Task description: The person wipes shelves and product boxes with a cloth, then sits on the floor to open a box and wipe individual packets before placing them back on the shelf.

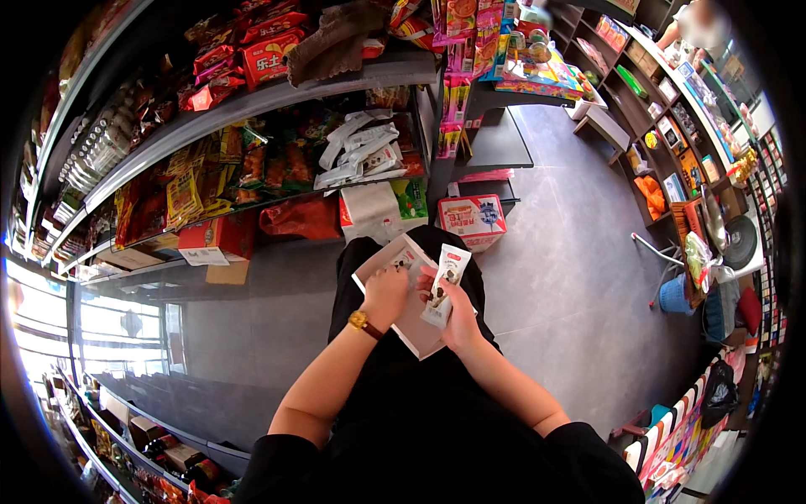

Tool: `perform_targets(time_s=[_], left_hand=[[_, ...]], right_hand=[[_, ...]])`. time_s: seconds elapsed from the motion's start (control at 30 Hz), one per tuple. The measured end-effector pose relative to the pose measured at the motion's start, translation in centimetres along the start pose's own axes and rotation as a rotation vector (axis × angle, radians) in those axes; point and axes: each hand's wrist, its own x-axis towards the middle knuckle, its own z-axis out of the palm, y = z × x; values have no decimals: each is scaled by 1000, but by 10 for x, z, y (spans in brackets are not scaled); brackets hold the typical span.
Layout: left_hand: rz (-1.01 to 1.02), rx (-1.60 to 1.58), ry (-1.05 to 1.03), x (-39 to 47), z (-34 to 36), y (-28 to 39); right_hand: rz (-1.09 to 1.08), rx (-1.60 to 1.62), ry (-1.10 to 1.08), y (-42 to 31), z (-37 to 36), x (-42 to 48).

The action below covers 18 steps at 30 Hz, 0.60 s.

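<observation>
An open white cardboard box [415, 337] rests tilted across my black-clad lap. My right hand [461, 315] is closed around a white printed snack sachet [448, 277], held above the box's right side. My left hand [385, 295], with a gold watch [359, 319] on its wrist, reaches into the box with curled fingers. Just beyond these fingers, inside the box, lies another white sachet [406, 258]; whether the hand grips it is hidden. Similar white sachets [365, 145] are heaped on the shelf in front of me.
Yellow snack packets [184, 195] share that shelf's left part, with red snack bags [271, 57] on the shelf above. Cartons, including a red-and-white box [472, 217], stand low ahead. To the right are a blue basket [675, 295] and a counter. A person [686, 28] is at the far right.
</observation>
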Motion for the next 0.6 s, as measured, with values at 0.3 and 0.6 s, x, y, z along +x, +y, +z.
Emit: perform_targets(time_s=[0.3,0.6], left_hand=[[-174,42,3,-2,11,32],[-49,-121,-10,-4,26,13]], right_hand=[[-13,69,4,-2,-5,5],[35,116,-38,-5,0,6]])
